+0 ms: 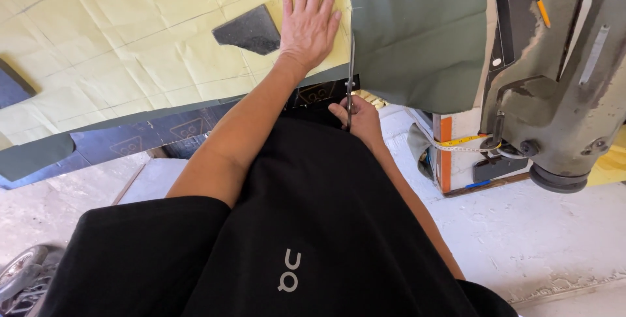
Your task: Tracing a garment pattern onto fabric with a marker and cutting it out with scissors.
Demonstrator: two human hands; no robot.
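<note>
The person's left hand (pixel 310 20) lies flat with fingers spread wide, palm pressed down on a pale yellow paper pattern (pixel 130 37) that covers the table toward ten o'clock; it grips nothing and only bears on the sheet. Just beside the hand at nine o'clock sits a dark grey wedge-shaped piece (pixel 251 30) lying on the paper. Under the pattern a strip of grey-green fabric (pixel 39 154) shows along the lower edge, and below that a black mat with faint printed outlines (pixel 140 140) shows near the table's edge. At the centre, the right hand (pixel 358 118) is closed around the handles of a pair of scissors (pixel 350 89), fingers curled tight on them. The scissors' long axis runs nearly upright in the view, blades pointing toward twelve o'clock along the right edge of the paper, where it meets a large panel of grey-green cloth (pixel 417 30); how far the blades gape cannot be told. Toward three o'clock stands a worn olive sewing machine (pixel 561 95), a yellow tape measure (pixel 460 142) draped at its base beside an orange upright block (pixel 446 154), and an orange pencil (pixel 542 9) resting on top at one o'clock.
</note>
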